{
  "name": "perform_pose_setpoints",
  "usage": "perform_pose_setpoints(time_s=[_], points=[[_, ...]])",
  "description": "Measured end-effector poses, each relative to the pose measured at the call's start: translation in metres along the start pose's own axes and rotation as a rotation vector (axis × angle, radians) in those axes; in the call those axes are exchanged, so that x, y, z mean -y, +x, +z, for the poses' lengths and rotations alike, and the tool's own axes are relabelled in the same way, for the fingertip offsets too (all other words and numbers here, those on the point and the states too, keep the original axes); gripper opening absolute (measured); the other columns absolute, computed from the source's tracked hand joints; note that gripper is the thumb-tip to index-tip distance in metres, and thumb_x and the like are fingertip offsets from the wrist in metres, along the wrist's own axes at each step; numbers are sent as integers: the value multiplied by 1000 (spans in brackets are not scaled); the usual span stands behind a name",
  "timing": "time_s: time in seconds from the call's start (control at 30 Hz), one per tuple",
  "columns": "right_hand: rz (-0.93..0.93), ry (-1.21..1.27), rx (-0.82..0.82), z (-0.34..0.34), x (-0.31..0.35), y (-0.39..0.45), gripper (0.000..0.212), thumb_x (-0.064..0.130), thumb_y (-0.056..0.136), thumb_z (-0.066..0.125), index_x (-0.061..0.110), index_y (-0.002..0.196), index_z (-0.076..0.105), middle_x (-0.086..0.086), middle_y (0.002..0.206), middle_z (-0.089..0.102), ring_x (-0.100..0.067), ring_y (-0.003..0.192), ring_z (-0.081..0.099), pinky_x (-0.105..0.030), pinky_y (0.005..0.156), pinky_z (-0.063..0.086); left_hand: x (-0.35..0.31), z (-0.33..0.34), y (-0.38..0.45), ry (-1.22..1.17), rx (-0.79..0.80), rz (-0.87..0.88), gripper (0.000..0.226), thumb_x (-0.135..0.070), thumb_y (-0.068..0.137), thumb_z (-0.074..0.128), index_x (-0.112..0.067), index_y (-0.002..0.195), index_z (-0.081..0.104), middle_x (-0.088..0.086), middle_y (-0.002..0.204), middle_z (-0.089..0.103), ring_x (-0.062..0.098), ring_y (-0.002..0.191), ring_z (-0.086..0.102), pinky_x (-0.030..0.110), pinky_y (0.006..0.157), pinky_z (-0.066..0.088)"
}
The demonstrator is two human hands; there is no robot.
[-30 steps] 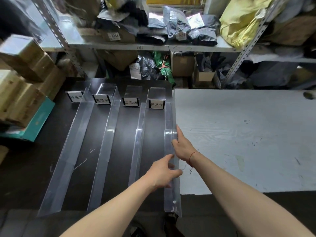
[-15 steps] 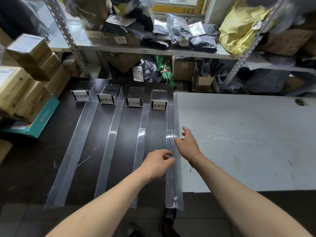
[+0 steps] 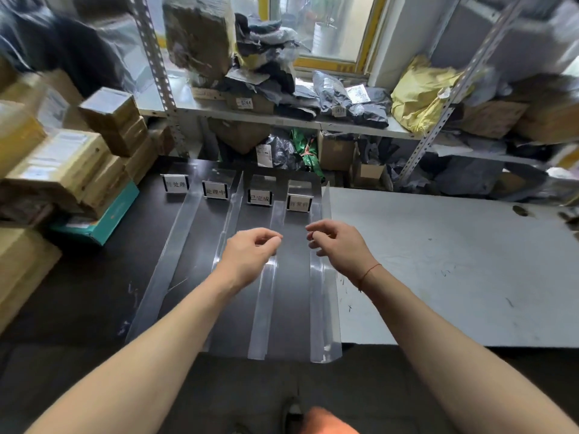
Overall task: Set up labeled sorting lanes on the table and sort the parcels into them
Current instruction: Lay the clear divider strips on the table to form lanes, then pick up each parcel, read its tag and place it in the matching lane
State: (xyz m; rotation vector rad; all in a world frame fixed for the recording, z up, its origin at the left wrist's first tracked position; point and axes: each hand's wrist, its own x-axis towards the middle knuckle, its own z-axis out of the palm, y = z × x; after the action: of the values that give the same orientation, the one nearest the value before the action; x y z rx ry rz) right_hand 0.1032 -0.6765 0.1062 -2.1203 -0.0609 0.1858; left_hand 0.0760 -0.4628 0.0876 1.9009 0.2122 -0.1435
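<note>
Surface: dark half (image 3: 94, 277) carries the lanes, pale half (image 3: 454, 277) lies to the right.
Left hand (image 3: 250, 252): fingers loosely curled, holding nothing, above third divider (image 3: 266, 292).
Right hand (image 3: 338, 245): same, loosely curled, empty, over rightmost divider (image 3: 322, 308).
Lanes: four clear dividers, four label stands (image 3: 299, 203) at far end.
Parcels: boxes (image 3: 72, 164) stacked left on the surface, none in lanes.
Shelf (image 3: 313, 122): bags, cartons behind.
</note>
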Motion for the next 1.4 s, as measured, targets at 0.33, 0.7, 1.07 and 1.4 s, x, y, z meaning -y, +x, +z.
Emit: perform_pose_setpoints(time_s=[0.33,0.7,1.07,1.4], points=[[-67,104,147,45,12,-3,23,13,103,59,22,116,75,6,100,77,-8,91,74,-35,86,64,12,-87,-53,49,-262,-83,11,-28,98,75,-30,107,80,-7,93,80,14,93,77,42,92,64],[-128,99,218,154,93,14,25,19,99,61,34,114,73,8,98,77,-11,93,74,-45,90,63,48,-204,-73,99,-381,-77,31,-34,100,72,-32,131,70,-15,107,76,3,100,73,37,97,62],[-10,158,189,301,195,12,36,9,99,63,24,131,67,1,107,75,-21,96,75,-37,81,65,104,-384,-49,91,-303,9,35,-36,97,74,-36,131,66,-20,106,75,3,96,72,39,95,62],[-7,215,242,382,258,77,31,14,103,63,25,132,65,0,108,75,-20,93,76,-32,73,62,111,-476,-6,87,-358,-45,42,-33,99,73,-30,140,62,-14,125,70,-3,100,68,31,98,58]])
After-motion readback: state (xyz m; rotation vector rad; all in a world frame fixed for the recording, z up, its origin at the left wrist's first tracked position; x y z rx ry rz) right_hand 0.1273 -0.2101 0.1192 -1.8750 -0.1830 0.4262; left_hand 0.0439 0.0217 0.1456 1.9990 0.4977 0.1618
